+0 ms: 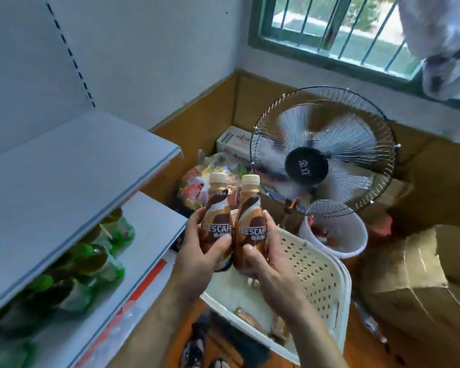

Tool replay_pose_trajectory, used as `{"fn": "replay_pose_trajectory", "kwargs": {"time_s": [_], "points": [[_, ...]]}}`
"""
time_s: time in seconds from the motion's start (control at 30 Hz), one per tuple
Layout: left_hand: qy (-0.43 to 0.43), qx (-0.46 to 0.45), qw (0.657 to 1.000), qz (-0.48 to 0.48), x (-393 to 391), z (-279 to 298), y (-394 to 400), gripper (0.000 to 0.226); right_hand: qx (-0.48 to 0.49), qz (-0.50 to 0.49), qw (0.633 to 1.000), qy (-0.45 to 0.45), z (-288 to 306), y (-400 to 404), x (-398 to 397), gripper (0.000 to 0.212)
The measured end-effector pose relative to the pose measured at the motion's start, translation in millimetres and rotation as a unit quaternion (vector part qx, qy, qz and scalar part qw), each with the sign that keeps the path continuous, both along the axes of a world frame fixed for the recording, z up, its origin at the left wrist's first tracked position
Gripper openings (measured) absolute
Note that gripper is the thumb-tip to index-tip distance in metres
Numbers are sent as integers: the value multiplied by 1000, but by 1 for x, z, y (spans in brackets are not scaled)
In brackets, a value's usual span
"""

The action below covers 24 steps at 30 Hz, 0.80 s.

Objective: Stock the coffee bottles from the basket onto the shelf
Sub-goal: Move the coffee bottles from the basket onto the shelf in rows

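Note:
My left hand grips a brown Nescafé coffee bottle with a beige cap, held upright. My right hand grips a second, identical coffee bottle right beside it, the two bottles almost touching. Both are raised above the near end of a white perforated basket on the floor, in which more coffee bottles lie on their sides. The grey shelf stands to the left, its upper board bare. Green-capped bottles fill the board below.
A running fan stands just behind the basket. A white bucket sits under it. Cardboard boxes lie at the right, a bag of snacks and a white box in the corner. A barred window is above.

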<state>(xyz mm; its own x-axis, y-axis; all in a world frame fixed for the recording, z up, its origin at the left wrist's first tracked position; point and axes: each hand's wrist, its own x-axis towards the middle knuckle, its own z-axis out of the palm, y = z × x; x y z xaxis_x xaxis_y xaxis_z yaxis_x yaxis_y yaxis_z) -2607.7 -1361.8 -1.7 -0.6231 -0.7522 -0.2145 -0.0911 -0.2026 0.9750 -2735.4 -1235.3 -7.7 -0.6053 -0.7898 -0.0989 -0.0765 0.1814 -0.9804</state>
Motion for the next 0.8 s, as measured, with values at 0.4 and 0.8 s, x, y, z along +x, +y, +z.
{"fn": "replay_pose_trajectory", "kwargs": {"time_s": [0.4, 0.8], "points": [[8, -68, 982, 176, 141, 38, 18, 53, -41, 195, 980, 2, 30, -39, 92, 83], [0, -157, 932, 328, 340, 82, 48, 59, -70, 337, 935, 88, 72, -76, 270, 86]]}}
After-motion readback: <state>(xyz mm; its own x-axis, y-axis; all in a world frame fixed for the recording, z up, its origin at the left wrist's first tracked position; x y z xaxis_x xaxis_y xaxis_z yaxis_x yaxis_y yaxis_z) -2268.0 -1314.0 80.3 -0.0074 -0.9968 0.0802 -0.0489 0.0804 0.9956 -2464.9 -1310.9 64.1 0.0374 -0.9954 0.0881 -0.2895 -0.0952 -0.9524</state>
